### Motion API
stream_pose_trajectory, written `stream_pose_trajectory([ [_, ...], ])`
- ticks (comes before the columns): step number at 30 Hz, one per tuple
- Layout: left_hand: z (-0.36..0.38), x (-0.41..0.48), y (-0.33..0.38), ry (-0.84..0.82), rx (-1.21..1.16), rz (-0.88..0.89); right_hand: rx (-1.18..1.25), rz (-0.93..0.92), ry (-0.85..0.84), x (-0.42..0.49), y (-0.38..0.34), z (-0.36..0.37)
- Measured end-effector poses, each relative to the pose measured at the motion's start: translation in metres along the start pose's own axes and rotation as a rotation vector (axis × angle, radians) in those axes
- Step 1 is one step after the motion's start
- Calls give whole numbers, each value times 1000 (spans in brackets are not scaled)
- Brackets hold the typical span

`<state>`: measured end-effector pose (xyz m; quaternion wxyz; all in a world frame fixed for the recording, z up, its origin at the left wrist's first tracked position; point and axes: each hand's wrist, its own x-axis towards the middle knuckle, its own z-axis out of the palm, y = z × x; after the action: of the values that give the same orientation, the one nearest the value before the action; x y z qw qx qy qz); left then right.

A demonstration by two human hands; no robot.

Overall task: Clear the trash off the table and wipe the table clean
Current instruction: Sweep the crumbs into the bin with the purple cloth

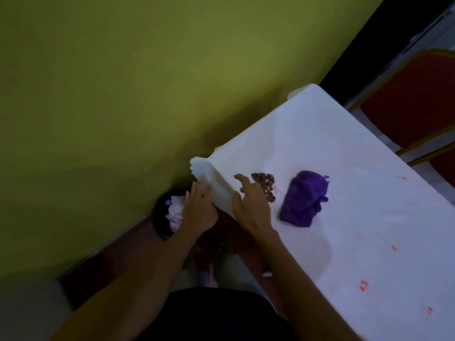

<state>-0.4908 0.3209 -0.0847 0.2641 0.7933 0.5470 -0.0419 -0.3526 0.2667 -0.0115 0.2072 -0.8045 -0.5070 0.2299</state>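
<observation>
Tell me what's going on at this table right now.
A person is clearing a white table. The right hand lies open beside a pile of brown crumbs near the table's edge. The left hand is cupped, open, below that edge, above a black bin that already holds crumpled paper. A purple cloth lies bunched on the table, and reddish stains remain unwiped.

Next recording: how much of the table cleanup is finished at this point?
Some trash already sits in the black bin below the table corner. In hand: the right hand rests beside a pile of brown scraps, with the left hand at the table edge over the bin. Left: the scraps, orange stains, and wiping; the purple cloth lies unused.
</observation>
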Motion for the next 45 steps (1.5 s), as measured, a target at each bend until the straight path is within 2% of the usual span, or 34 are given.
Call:
stream_pose_trajectory([
  [4, -3, -12, -37, -55, -185, -223, -58, -161, -220, -6, -22, 44],
  [8, 15, -30, -79, -32, -352, -320, -72, -123, -419, -11, -10, 86],
  [11, 34, -35, -102, 3, -447, -467, -71, -96, -506, -3, 8, 119],
  [13, 41, -32, -115, 40, -507, -501, -85, -72, -542, 10, 18, 145],
  [20, 143, 8, -201, 104, -654, -600, -168, -35, -553, 61, 87, 281],
  [24, 199, 34, -253, 131, -556, -613, -195, -35, -544, 89, 140, 350],
  [27, 250, 54, -289, 97, -521, -584, -261, -117, -512, 118, 186, 397],
  [34, 331, 98, -340, 25, -716, -610, -393, -177, -511, 150, 241, 477],
  [38, 346, 104, -352, 47, -768, -570, -332, -56, -569, 153, 230, 487],
  [45, 277, 50, -326, 56, -798, -770, -262, -36, -567, 120, 160, 428],
])
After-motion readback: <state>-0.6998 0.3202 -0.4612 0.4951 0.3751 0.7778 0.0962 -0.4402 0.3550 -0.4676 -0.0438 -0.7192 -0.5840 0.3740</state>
